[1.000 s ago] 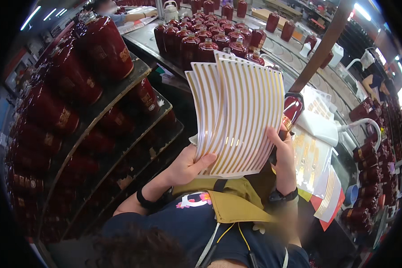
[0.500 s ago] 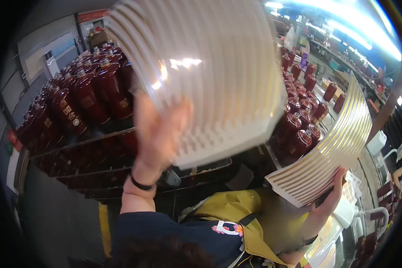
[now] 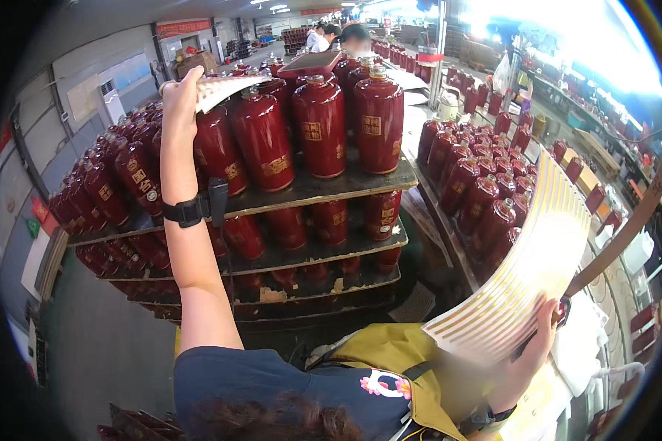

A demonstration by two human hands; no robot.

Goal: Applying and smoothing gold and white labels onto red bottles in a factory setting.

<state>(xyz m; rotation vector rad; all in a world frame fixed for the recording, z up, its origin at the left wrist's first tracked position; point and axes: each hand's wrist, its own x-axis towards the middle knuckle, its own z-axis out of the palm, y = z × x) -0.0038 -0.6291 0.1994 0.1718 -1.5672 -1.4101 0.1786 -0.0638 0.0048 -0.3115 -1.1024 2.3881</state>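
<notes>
Left hand (image 3: 182,97) grips a foreshortened sheet (image 3: 224,90); right hand (image 3: 535,339) grasps a glare-bleached striped sheet (image 3: 526,272).

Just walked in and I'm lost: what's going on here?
A person is handling sheets beside a tiered rack of dark red bottles. The right hand holds a curved, gold-striped sheet. The outstretched left hand holds a pale sheet by the bottle tops; whether it rests on them, I can't tell. More bottles stand to the right.
</notes>
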